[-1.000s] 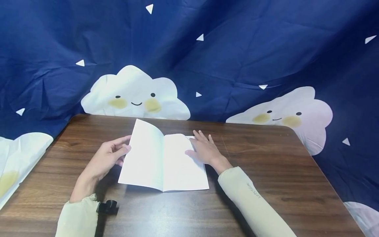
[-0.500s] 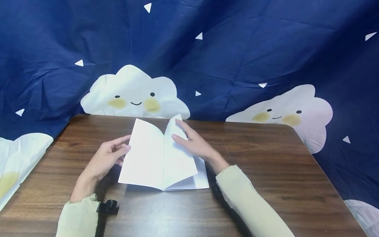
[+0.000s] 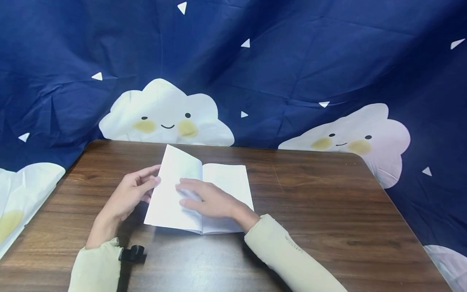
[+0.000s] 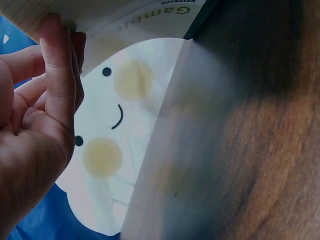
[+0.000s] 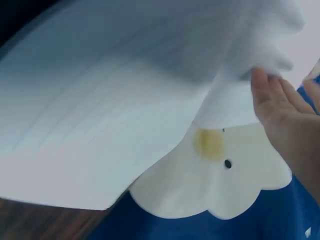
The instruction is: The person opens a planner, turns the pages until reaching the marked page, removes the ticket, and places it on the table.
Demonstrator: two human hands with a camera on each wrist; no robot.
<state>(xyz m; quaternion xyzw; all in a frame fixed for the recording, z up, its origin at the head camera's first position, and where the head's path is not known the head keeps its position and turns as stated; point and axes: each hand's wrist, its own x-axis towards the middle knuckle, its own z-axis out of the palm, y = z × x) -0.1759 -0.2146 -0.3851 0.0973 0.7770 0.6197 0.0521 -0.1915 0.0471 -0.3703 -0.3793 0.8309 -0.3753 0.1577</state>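
An open notebook (image 3: 229,178) with pale, faintly lined pages lies on the wooden table, its left side raised and its right side low. My left hand (image 3: 125,196) pinches the raised left edge between thumb and fingers. In the left wrist view, that hand (image 4: 47,95) grips the edge from beside the cover, where printed lettering (image 4: 165,15) shows. Across the fold reaches my right hand (image 3: 217,198), its fingers extended against the left page. The right wrist view has the fingertips of this hand (image 5: 282,107) at the page (image 5: 100,135), which bends in a curve.
The brown wooden table (image 3: 328,219) extends around the notebook on all sides. Behind its far edge hangs a blue cloth (image 3: 284,73) printed with smiling clouds and white triangles. A small black device (image 3: 133,254) sits at the left sleeve's cuff.
My right hand has lifted a page from the right side and swept it leftward over the fold onto the left side. My left hand keeps its pinch in place.
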